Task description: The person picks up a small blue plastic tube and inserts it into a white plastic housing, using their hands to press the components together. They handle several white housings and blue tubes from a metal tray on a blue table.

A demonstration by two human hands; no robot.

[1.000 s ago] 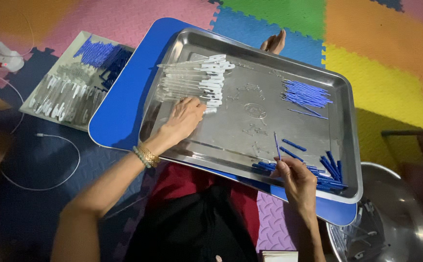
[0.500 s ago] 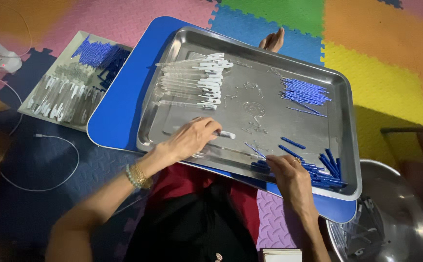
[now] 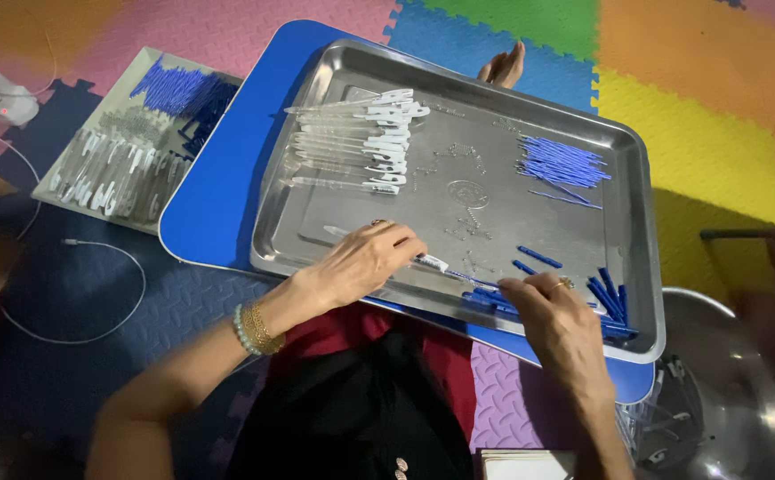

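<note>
Bright interlocking foam floor mats (image 3: 672, 98) are lying under a blue rounded lap table (image 3: 218, 209) that is carrying a large rectangular steel tray (image 3: 458, 178). Near the tray's front edge, the left hand (image 3: 365, 260) is closing its fingers around a clear plastic tube with a white end (image 3: 427, 261), while the right hand (image 3: 558, 322) is pinching a thin blue stick (image 3: 481, 283) whose tip is meeting the tube. A row of matching clear tubes (image 3: 361, 142) is lying at the tray's far left and a heap of thin blue sticks (image 3: 561, 164) at its far right.
</note>
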